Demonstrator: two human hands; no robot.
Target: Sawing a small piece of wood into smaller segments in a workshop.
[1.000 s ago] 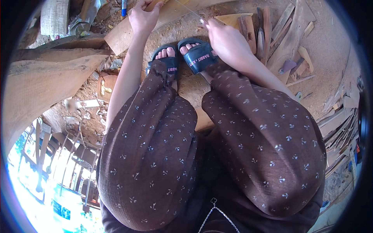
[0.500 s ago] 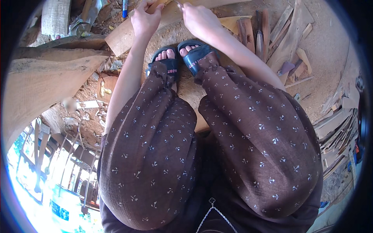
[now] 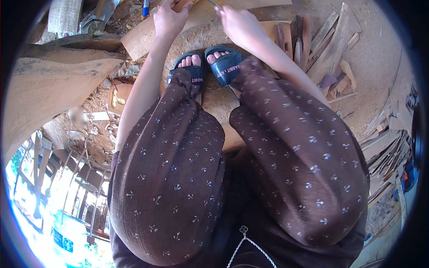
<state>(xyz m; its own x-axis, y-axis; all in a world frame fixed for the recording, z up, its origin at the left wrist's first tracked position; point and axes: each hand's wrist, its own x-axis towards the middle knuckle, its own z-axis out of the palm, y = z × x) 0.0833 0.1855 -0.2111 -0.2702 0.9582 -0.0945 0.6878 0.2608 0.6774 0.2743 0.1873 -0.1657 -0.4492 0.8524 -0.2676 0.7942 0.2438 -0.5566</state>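
At the top edge, my left hand is closed with thumb and fingers around a small yellowish piece, which is partly cut off by the picture's edge. Its exact kind cannot be made out. To the right, my right hand is closed on a thin metal tool, whose shaft points up and left toward the yellowish piece. Most of that tool is hidden in the hand or out of the picture. Beneath both hands, a long, pale wooden board lies across the ground.
Wood offcuts lie on the dirt to the right, with a stack of thin slats farther down. A large wooden slab stands at the left, near a small carved yellow piece. A blue marker lies at the top.
My right hand has moved slightly right and down with the metal tool, widening the gap from my left hand. My left hand stays nearly in place, gripping the yellowish piece.
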